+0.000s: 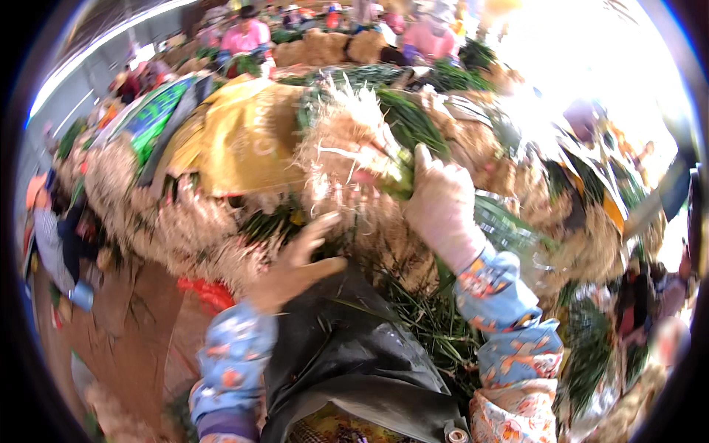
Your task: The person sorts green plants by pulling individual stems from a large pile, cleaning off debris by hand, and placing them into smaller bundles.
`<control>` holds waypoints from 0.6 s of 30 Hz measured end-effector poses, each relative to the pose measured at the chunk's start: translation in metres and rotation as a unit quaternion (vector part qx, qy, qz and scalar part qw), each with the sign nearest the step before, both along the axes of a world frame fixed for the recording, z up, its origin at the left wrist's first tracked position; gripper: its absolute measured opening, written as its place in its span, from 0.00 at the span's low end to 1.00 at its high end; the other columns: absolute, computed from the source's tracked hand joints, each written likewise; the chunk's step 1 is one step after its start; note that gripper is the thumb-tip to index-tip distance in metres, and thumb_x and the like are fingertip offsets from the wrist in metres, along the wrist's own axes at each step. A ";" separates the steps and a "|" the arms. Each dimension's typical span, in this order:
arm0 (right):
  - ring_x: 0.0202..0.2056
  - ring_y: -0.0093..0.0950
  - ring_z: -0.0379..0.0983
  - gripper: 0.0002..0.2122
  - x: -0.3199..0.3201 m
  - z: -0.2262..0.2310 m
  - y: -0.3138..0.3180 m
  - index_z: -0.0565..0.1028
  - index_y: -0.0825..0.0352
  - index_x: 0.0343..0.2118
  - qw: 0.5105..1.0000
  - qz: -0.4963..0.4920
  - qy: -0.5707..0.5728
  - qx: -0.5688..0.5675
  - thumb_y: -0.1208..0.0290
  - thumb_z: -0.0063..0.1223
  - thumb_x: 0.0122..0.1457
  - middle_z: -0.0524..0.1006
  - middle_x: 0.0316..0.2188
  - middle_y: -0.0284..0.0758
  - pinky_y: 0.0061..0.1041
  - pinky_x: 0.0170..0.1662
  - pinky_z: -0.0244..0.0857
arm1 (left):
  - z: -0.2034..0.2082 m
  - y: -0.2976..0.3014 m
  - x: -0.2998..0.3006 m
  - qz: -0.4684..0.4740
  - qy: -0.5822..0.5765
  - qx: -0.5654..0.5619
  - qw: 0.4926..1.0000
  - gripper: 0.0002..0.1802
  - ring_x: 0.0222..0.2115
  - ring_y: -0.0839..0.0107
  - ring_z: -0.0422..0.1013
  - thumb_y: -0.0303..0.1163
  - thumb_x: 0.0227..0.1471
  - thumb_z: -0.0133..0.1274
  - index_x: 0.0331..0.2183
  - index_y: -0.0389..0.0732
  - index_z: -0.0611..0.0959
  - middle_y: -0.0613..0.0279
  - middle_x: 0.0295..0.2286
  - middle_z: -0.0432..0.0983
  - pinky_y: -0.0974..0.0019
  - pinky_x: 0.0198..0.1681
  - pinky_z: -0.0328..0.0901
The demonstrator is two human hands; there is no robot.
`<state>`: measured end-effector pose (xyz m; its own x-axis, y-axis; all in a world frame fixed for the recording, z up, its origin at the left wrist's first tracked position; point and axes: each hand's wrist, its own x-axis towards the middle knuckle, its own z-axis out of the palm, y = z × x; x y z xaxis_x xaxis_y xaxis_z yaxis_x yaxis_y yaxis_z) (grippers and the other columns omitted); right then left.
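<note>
My right hand is closed around the green stems of a bunch of green onions, just below their pale, stringy roots. The roots point up and to the left, and the dark leaves trail behind. Lower and to the left, my left hand is open, its fingers spread and holding nothing. It hovers near a heap of similar rooted bunches. A black plastic sheet covers my lap between my forearms.
A yellow sack and a green-and-white sack lie over the heap. Loose green leaves are strewn beside the sheet. At the left is a brown floor and a person; people in pink work farther back.
</note>
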<state>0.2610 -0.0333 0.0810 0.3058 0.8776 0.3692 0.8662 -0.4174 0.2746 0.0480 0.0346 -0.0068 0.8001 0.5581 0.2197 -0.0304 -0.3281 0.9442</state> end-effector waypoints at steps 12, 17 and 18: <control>0.29 0.38 0.73 0.34 -0.043 -0.034 0.007 0.56 0.67 0.55 0.951 0.298 0.069 -0.036 0.52 0.53 0.49 0.73 0.28 0.46 0.31 0.31 0.67 | -0.045 -0.006 0.029 -0.084 -0.379 -0.479 0.787 0.25 0.33 0.65 0.72 0.43 0.48 0.51 0.44 0.36 0.70 0.54 0.34 0.74 0.62 0.37 0.69; 0.41 0.39 0.68 0.27 -0.049 -0.024 0.067 0.59 0.68 0.52 0.786 0.505 0.340 0.108 0.63 0.54 0.51 0.69 0.40 0.45 0.29 0.44 0.64 | -0.028 -0.022 0.023 -0.007 -0.340 -0.515 0.787 0.25 0.35 0.64 0.72 0.41 0.47 0.52 0.44 0.36 0.70 0.56 0.35 0.74 0.60 0.38 0.69; 0.43 0.40 0.66 0.27 -0.050 -0.021 0.077 0.60 0.68 0.52 0.755 0.527 0.381 0.085 0.66 0.54 0.50 0.69 0.43 0.45 0.29 0.46 0.63 | -0.029 -0.023 0.028 0.035 -0.325 -0.496 0.804 0.25 0.36 0.63 0.71 0.41 0.47 0.51 0.45 0.38 0.70 0.57 0.37 0.73 0.58 0.39 0.69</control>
